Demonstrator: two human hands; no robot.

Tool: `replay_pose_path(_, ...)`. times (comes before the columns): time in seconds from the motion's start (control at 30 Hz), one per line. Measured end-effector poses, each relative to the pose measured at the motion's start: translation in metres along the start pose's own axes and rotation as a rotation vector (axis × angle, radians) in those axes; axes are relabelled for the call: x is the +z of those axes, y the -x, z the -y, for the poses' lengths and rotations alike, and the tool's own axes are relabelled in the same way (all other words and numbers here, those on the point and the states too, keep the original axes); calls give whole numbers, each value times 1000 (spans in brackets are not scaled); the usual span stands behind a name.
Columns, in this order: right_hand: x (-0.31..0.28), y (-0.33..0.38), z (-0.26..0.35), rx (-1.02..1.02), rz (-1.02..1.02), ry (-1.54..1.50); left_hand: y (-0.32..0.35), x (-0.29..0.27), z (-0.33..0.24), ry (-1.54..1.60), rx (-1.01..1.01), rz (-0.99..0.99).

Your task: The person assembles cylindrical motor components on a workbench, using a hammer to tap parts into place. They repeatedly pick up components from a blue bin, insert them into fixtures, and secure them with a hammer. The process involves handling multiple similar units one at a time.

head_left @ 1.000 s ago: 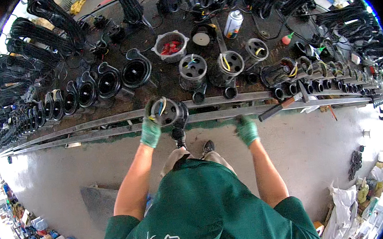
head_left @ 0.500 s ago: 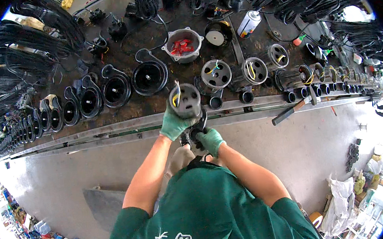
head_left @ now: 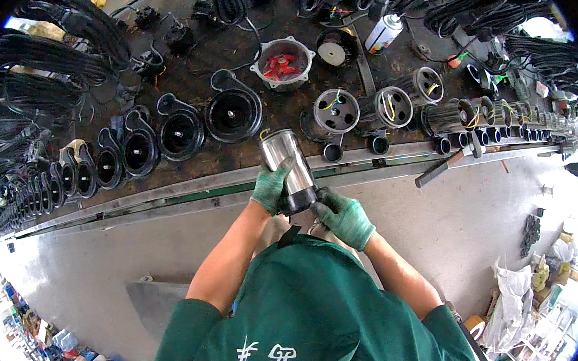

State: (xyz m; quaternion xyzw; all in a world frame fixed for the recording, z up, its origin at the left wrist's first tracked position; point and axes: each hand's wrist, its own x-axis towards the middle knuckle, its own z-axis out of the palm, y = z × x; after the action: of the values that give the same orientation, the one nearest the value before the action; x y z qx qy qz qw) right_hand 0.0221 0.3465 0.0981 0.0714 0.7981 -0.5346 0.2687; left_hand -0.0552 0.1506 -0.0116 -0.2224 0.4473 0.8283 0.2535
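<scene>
A: Starting with the head view, the only one, where is the metal cylinder point(head_left: 288, 159)?

B: Held up off the table point(head_left: 183, 174), across its front rail point(head_left: 212, 182) as seen from above. It is tilted: the wired end leans away and a little to the left, while the black base point(head_left: 301, 199) points toward the person.

A: And the hands?

B: The left hand point(head_left: 272, 184) is wrapped around the cylinder's side, gripping it. The right hand point(head_left: 344, 218) has curled fingers at the black base; I cannot tell whether they are closed on it or only resting against it.

A: Which step is this, would you say?

B: My judgement: handling and steadying one piece in mid-air, with the left hand carrying it.

A: What does the next move call for?

B: A sure left grip, I'd think, and the right hand well seated on the base before any turn or shift. The yellow wire point(head_left: 263, 134) at the far end should stay free of knocks.

A: What sits nearby?

B: A similar upright cylinder point(head_left: 326, 123) to the right, a black hooked housing point(head_left: 254, 117) to the left, and a hammer point(head_left: 440, 168) farther right on the rail.
</scene>
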Motion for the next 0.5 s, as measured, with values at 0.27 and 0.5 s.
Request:
replay_pose_path(0.27,-4,-45,33,-363,-281,218,49,17,-35,542,-374,230)
replay_pose_path(0.5,6,-105,3,-373,-298,-338,64,54,-54,-27,111,-58)
